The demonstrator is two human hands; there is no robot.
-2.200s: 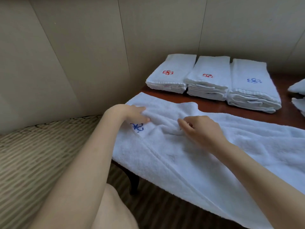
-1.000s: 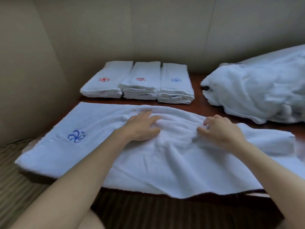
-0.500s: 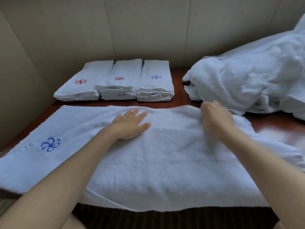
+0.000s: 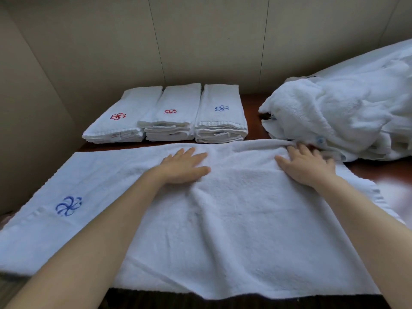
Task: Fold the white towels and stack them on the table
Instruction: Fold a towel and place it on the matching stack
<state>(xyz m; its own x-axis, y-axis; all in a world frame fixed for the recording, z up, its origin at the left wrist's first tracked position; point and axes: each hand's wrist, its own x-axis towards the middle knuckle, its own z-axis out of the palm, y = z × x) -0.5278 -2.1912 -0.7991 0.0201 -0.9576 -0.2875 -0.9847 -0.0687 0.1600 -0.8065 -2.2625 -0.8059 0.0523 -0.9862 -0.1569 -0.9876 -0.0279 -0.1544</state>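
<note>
Right, head view only, so one pass. Landmark is the spread towel (image 4: 223, 219): white, laid lengthwise across the dark table (image 4: 379, 168), near edge hanging over the table's front, blue logo (image 4: 68, 205) toward its left end.

Left hand (image 4: 185, 167) lies flat on the towel near its far edge, about mid-length, fingers straight and spread, pressing, gripping nothing. Right hand (image 4: 306, 167) is on the towel's far edge further right, fingers extended toward a small ridge of bunched cloth; fingertips are blurred against the pile behind, so I can't tell whether they pinch the edge or just push it, but it reads as flat.

Behind the towel's far edge, left of centre: three folded stacks (image 4: 169, 117) side by side, two with red logos, one blue. Behind its right end: unfolded towel pile (image 4: 345, 117), touching or nearly touching the far edge at the right hand.

Step in hand, as I judge it: smoothing before the next fold. To do it well:
- sweep palms outward from the middle, the wrinkles fan out below the left hand
- flatten the ridge at the right hand
- keep that edge clear of the pile so nothing drags along
- square the far edge parallel to the table before folding, logo ending outward to match the stacks.
</note>
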